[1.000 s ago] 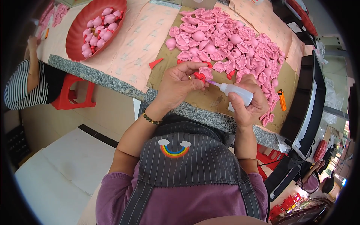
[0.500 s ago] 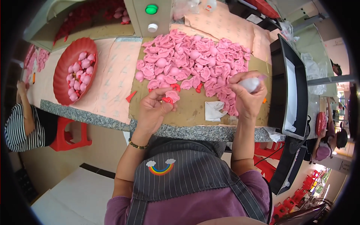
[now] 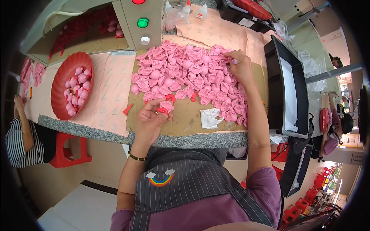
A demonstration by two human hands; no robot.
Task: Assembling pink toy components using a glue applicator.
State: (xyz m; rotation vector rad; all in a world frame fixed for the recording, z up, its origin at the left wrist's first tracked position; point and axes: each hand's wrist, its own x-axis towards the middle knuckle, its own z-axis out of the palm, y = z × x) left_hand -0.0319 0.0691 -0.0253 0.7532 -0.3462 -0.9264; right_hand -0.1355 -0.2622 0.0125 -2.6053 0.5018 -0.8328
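Note:
My left hand (image 3: pixel 149 122) is closed over the front of the brown work mat (image 3: pixel 181 123). It pinches a pink cupped soft-plastic piece (image 3: pixel 166 105) with a small red piece (image 3: pixel 162 110) attached or held against it. My right hand (image 3: pixel 241 69) reaches to the far right edge of a heap of similar pink pieces (image 3: pixel 185 69). Its fingers are drawn together, with a small pale purplish bit showing at the fingertips; the rest of what it holds is hidden. Loose red pieces (image 3: pixel 193 97) lie along the heap's near edge. A crumpled white cloth (image 3: pixel 211 118) rests between my arms.
At left stands a red fluted bowl (image 3: pixel 58 96) of pink-and-red pieces. A machine housing with buttons (image 3: pixel 142 23) rises behind. A black tray (image 3: pixel 274 82) borders the right side; a small white bottle (image 3: pixel 201 13) stands at the back. A person in stripes (image 3: pixel 24 142) sits at far left.
My right hand has moved away from me to the far right of the heap; the small white bottle it held is no longer visible in it. My left hand keeps its pink and red pieces.

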